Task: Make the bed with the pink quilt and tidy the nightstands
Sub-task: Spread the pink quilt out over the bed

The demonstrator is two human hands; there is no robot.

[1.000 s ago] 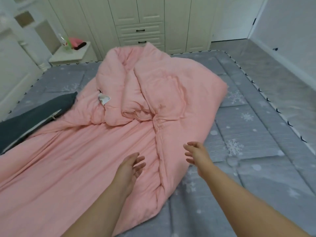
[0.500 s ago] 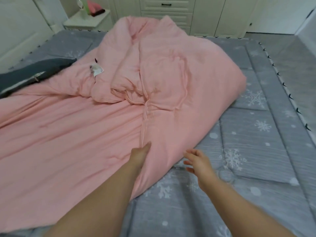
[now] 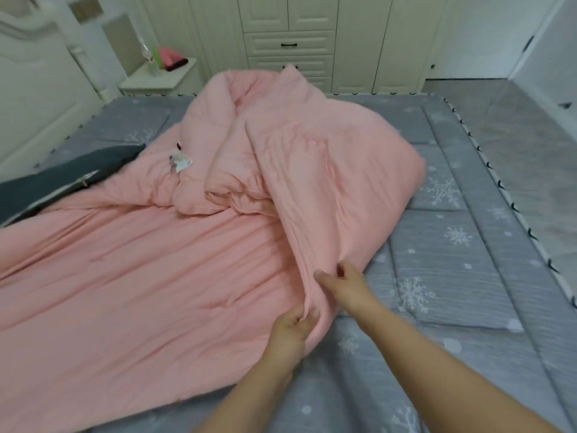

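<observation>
The pink quilt lies on the bed, flat on the left and folded into a thick bunched ridge running up the middle to the far edge. A white label shows on it. My left hand pinches the folded edge of the quilt near its front corner. My right hand grips the same fold just beyond, thumb and fingers around the cloth. A white nightstand stands at the far left with a bottle and a pink item on it.
A dark grey pillow lies at the left, partly under the quilt. The white headboard is at the far left. Cream wardrobes with drawers line the back wall. Grey floor runs along the bed's right side.
Both hands were open above the quilt; now they have closed on its folded edge, the right hand moving left onto the cloth. The view has tilted up again.
</observation>
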